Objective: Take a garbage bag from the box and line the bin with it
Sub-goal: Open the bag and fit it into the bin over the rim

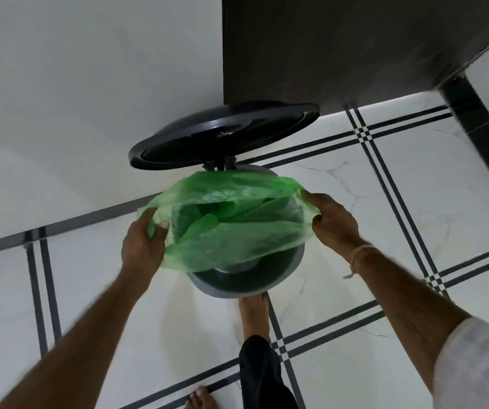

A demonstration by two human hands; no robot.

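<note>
I stand over the round grey bin (244, 286), which sits on the white tiled floor (355, 202) with dark stripe lines. Its black lid (222, 137) is raised and tilted up behind the opening, close to the wall (90, 84) and to a dark cabinet (340, 39). The green garbage bag (231, 228) is spread across the mouth of the bin, thin and half transparent, and I can see its folds hanging inside. The far edge of the bag goes over the back rim, but the near rim of the bin is not covered. My left hand (141, 246) grips the left edge of the bag, the fingers closed around the plastic with the thumb on the inner side. My right hand (334, 222) holds the right edge, the fingers curled and pinching the plastic against the side of the bin. On my right wrist there is a thin thread band (358, 255), and a white sleeve (479, 367) shows at the forearm. My right foot (253, 311) is just in front of the bin, touching its near base, with a dark trouser leg (264, 376) above it. The toes of my left foot (200, 401) appear at the lower edge. The box of bags is not in view.
</note>
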